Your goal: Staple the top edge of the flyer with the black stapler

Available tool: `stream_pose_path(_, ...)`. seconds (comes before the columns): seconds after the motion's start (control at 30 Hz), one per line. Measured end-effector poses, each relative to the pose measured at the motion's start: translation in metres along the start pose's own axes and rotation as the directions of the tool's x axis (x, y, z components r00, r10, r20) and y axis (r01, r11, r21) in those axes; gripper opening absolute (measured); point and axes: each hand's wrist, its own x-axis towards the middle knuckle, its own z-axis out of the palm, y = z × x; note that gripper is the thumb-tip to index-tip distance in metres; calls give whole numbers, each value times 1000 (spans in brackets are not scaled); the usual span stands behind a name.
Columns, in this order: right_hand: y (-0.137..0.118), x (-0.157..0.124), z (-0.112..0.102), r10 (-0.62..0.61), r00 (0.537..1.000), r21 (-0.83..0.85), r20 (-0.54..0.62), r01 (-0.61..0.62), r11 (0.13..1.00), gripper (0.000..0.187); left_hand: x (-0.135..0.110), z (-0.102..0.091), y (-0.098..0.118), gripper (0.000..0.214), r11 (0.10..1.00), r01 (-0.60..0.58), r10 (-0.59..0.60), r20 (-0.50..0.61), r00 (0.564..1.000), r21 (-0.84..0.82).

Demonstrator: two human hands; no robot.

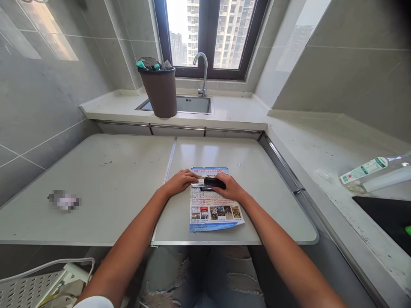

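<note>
A printed flyer (pixel 214 211) with blue borders lies flat on the pale table (pixel 263 188) in front of me. My right hand (pixel 228 189) rests on a black stapler (pixel 214 183) that sits across the flyer's upper part. My left hand (pixel 180 181) presses flat on the flyer's top left edge, fingertips close to the stapler's silver end.
A brown bin (pixel 159 89) holding bottles stands at the steel sink (pixel 192 105) under the tap (pixel 202 72). A clear plastic bottle (pixel 374 171) lies on the right counter beside a black hob (pixel 388 216). A white perforated rack (pixel 28 288) is at the lower left.
</note>
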Motion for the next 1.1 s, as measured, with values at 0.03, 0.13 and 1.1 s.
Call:
stream_pose_path(0.03, 0, 0, 0, 0, 1000, 3, 0, 0, 1000, 20, 0, -1, 0, 27, 1000, 17, -18, -13, 1000, -26)
stream_pose_path(0.13, 3, 0, 1, -6, 1000, 4, -6, 6, 1000, 21, 0, -4, 3, 20, 985, 119, -130, -78, 988, -127)
stream_pose_path(1.1, 2, 1, 0, -11, 998, -57, -54, 8, 998, 21, 2, -5, 25, 29, 969, 146, -186, -197, 963, -201)
